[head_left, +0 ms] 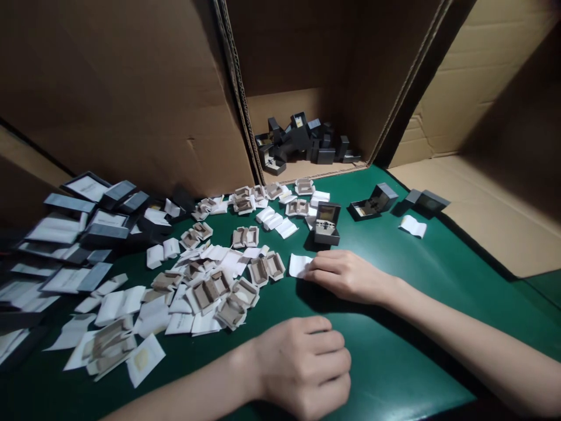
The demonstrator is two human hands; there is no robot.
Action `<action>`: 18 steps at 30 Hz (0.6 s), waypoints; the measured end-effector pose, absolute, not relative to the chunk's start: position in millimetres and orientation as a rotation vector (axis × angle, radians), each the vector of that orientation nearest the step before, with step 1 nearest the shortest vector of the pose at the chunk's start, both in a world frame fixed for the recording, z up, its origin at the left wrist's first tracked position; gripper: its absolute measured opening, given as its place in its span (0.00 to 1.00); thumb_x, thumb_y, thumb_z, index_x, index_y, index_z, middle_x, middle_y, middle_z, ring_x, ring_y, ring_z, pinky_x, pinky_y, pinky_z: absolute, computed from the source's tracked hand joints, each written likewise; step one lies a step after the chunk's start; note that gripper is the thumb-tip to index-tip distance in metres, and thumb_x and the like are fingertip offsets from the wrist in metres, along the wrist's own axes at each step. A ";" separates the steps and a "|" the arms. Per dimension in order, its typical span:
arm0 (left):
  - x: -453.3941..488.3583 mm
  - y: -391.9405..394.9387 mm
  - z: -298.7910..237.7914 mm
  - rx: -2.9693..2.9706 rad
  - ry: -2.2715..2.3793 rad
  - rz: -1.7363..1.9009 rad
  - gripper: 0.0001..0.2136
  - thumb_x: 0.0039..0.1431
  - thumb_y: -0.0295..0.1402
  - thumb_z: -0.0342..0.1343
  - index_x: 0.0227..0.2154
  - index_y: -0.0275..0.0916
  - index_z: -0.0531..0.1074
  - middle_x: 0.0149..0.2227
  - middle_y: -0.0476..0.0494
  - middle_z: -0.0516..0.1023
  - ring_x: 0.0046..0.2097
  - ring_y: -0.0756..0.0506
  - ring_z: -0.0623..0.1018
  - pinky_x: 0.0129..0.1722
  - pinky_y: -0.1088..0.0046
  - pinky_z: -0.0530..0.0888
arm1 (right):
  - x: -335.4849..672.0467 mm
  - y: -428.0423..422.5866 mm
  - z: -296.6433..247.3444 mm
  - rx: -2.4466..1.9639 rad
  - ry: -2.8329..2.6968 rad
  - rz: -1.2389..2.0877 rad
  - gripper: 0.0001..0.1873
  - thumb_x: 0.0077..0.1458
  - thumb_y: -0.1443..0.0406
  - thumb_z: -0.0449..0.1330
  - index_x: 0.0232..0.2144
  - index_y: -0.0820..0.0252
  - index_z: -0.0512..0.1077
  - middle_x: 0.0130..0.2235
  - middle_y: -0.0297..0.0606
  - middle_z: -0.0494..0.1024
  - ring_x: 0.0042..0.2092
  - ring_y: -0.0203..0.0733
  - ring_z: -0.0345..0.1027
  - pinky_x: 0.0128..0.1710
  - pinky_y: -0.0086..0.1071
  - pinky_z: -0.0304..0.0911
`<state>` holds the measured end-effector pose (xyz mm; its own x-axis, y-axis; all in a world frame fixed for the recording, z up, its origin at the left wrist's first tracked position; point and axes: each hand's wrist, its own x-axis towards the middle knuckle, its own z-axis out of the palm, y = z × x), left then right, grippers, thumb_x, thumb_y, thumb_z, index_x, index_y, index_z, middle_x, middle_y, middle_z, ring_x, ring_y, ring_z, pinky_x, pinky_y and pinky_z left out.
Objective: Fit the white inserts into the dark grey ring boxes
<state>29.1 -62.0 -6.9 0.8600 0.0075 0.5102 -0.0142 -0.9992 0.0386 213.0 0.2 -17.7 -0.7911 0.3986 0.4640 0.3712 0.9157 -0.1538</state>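
My right hand [346,273] is closed at the fingertips on the edge of a small white paper insert [298,265] lying on the green table. Just beyond it stands an open small black box [326,225] with a pale insert inside. My left hand [307,367] rests nearer to me, its fingers curled into a fist with the back upward. Whatever may be under those curled fingers is hidden. To the left of both hands, white and brown card inserts [213,289] lie in a loose heap, several of them folded into trays.
More black boxes [100,216] are piled at the left. Others [302,140] lie inside a cardboard carton [307,52] at the back. On the right are two open black boxes [374,202] [423,202], a white insert [412,226] and a cardboard flap [495,222].
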 end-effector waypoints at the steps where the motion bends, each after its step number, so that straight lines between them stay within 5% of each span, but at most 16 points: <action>1: 30.3 -63.6 -13.1 2.973 -0.012 0.830 0.08 0.55 0.26 0.53 0.21 0.37 0.70 0.25 0.45 0.71 0.27 0.50 0.67 0.27 0.70 0.66 | 212.3 -0.1 -16.9 -0.568 -2.509 0.162 0.12 0.63 0.70 0.47 0.37 0.63 0.71 0.30 0.40 0.74 0.30 0.36 0.64 0.28 0.31 0.60; 7: 31.1 -61.1 -18.7 2.939 0.090 0.761 0.09 0.57 0.26 0.53 0.22 0.37 0.69 0.29 0.44 0.73 0.34 0.49 0.71 0.33 0.72 0.68 | 216.3 -2.9 -2.0 -0.834 -1.738 0.766 0.07 0.60 0.65 0.54 0.38 0.56 0.71 0.35 0.37 0.72 0.26 0.33 0.70 0.19 0.27 0.63; 12: 30.8 -60.6 -18.9 2.898 0.136 0.779 0.09 0.57 0.25 0.53 0.22 0.36 0.70 0.32 0.44 0.75 0.37 0.48 0.73 0.34 0.72 0.69 | 241.2 7.0 5.8 -1.055 -1.381 0.333 0.07 0.59 0.62 0.55 0.39 0.52 0.71 0.38 0.38 0.70 0.28 0.36 0.69 0.19 0.30 0.62; 18: 31.1 -62.3 -20.2 2.861 0.184 0.892 0.06 0.55 0.23 0.53 0.26 0.35 0.72 0.40 0.44 0.77 0.42 0.47 0.73 0.38 0.70 0.71 | 253.1 21.6 -1.3 -1.078 -1.941 -0.139 0.07 0.59 0.67 0.54 0.36 0.54 0.73 0.35 0.41 0.75 0.34 0.40 0.67 0.32 0.35 0.62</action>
<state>31.1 -62.3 -20.2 0.8170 0.1574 0.5548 0.0748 -0.9828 0.1686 253.1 21.6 -1.3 -0.2304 0.6306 0.7411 0.7295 0.6160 -0.2973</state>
